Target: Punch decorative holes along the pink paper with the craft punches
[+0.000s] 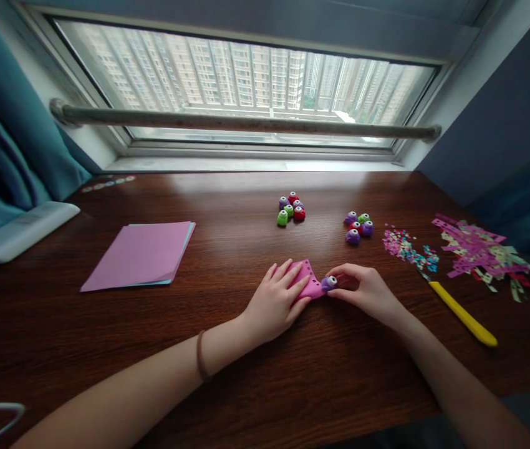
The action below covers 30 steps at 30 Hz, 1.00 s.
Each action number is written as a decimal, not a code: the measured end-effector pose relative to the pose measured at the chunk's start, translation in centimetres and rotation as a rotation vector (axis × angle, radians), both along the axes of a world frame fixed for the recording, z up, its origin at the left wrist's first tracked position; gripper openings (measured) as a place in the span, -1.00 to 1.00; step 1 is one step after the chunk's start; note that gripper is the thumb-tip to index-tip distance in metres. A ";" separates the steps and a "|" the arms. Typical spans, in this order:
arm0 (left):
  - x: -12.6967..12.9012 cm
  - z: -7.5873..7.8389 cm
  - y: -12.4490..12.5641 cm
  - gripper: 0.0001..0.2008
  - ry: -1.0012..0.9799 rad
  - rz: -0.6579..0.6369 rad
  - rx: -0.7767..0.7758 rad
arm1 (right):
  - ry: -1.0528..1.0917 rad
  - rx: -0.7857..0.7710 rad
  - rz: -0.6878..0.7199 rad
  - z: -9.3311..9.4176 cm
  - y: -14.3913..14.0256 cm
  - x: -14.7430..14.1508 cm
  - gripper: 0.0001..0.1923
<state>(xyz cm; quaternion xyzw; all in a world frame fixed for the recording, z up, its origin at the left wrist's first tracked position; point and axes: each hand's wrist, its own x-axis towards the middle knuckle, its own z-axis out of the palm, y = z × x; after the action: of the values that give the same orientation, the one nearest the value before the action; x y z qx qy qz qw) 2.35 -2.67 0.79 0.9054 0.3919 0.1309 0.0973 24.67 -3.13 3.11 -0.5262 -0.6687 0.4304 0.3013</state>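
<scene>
My left hand (277, 302) lies flat with its fingers spread, pressing a folded piece of pink paper (310, 287) against the table. A row of small punched holes runs along the paper's right edge. Between the thumb and fingers of my right hand (365, 290) is a small purple craft punch (328, 284) with a white and dark round button. The punch sits at the paper's lower right corner. Whether the paper is inside its slot cannot be made out. Part of the paper is hidden under my left hand.
Two groups of coloured punches (299, 214) (352, 236) stand farther back. Pink and blue sheets (138, 255) are stacked at left. At right lie confetti (405, 245), paper strips (480, 249) and a yellow-handled knife (464, 313). A white device (26, 231) sits by the curtain.
</scene>
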 end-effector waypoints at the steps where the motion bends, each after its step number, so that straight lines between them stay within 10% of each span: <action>1: 0.0 0.0 0.0 -0.58 0.004 0.001 -0.001 | -0.007 0.010 0.006 0.0 0.0 0.0 -0.77; 30: 0.1 -0.1 0.0 -0.49 -0.021 0.071 0.006 | -0.136 0.184 0.114 -0.5 0.2 -0.1 -0.65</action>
<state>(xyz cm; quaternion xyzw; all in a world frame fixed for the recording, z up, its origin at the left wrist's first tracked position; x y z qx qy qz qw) 2.50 -2.70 0.66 0.8898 0.4225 0.1447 0.0938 24.61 -2.95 2.61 -0.4854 -0.7531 0.3470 0.2772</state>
